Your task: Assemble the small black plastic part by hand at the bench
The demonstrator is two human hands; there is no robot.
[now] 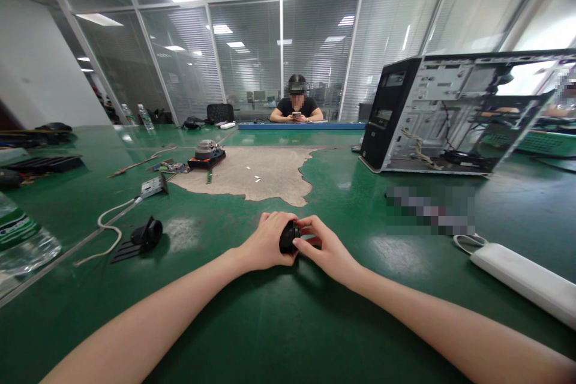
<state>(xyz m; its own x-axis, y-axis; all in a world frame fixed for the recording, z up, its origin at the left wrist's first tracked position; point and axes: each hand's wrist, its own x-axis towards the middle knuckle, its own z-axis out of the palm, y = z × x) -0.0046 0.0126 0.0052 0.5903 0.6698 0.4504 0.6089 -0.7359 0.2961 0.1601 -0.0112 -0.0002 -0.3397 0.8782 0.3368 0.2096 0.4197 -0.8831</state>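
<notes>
A small black part point(287, 239) is held between both hands above the green table point(270, 324), near the middle of the view. My left hand point(271, 240) wraps round its left side, fingers over the top and thumb below. On its right, my right hand point(324, 247) grips the round ridged end with thumb and fingertips. To the left, a black plastic piece with a round end and flat slats point(140, 240) lies on the table.
An open computer case point(405, 114) stands at the right, with a white power strip point(526, 279) nearer. At left are a water bottle point(22, 237) and a cable point(110, 225). A black-and-grey device point(207, 155) stands beyond. Across the table sits a person point(297, 105).
</notes>
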